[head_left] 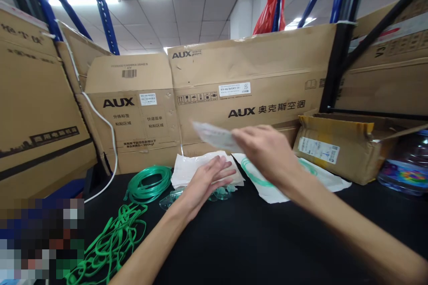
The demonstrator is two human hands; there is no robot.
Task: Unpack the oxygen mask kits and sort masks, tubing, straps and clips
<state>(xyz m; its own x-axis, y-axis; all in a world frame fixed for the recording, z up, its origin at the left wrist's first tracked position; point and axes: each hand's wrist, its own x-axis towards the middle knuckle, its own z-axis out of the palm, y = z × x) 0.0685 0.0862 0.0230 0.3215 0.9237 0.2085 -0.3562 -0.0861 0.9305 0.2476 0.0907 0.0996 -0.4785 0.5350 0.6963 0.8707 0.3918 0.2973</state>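
Observation:
My right hand point(267, 149) is raised over the table, its fingers closed on the end of a flat whitish packet point(214, 136) that is blurred by motion. Below it, my left hand point(210, 176) has its fingers stretched out over a stack of white pouches point(190, 167), and I cannot tell whether it presses on them. Clear green plastic parts point(222, 193) lie partly hidden under and beside this hand. To the right, a white pouch with green tubing point(307, 169) rests on the table behind my right forearm.
A coil of green tubing point(149, 185) and tangled green elastic straps point(123, 231) lie on the black table point(234, 240) at left. Cardboard panels point(207, 67) wall the back. An open box point(331, 147) and a large bottle point(406, 164) stand at right; a white cable point(112, 133) hangs left.

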